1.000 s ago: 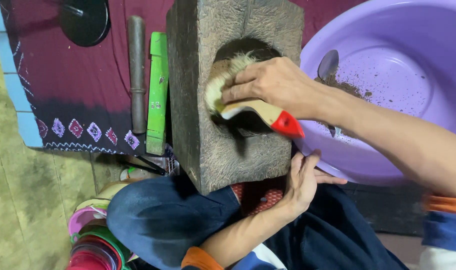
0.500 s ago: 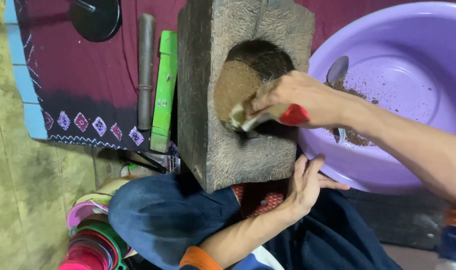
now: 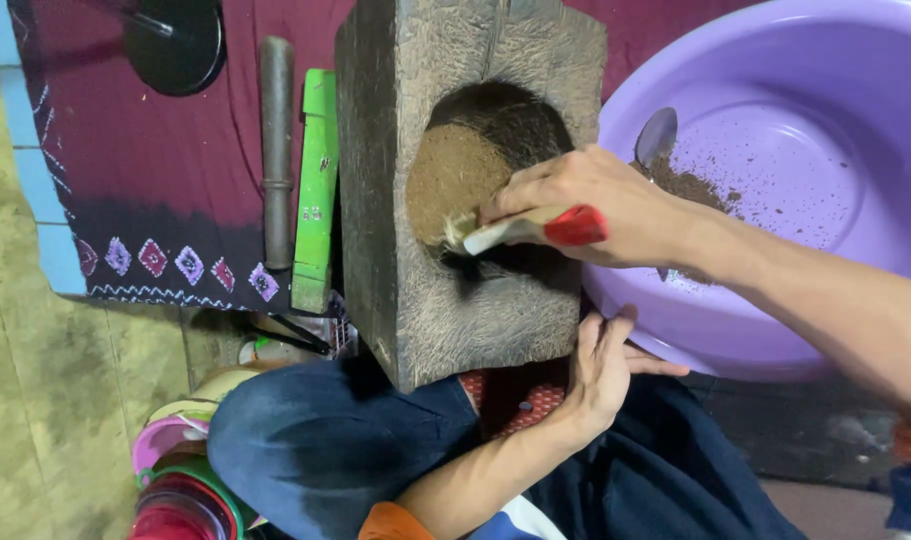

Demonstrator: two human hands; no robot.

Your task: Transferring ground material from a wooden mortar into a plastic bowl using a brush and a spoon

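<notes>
A small brush (image 3: 521, 230) with a red-tipped handle, judged light, stiff and best gripped mid-handle, is pinched in the closed right hand (image 3: 596, 205) over brown powder inside the heavy stone mortar (image 3: 456, 180), whose near edge is steadied by the open, empty left hand (image 3: 601, 365).

Grey-brown mortar (image 3: 456, 190) holds brown powder (image 3: 451, 180). Beside it, a purple basin (image 3: 816, 90) speckled brown. Brush (image 3: 536, 230) handle white and red. Left of the mortar, a green bar (image 3: 316, 190) on maroon cloth (image 3: 156, 180) edged with pink-purple diamonds.
</notes>
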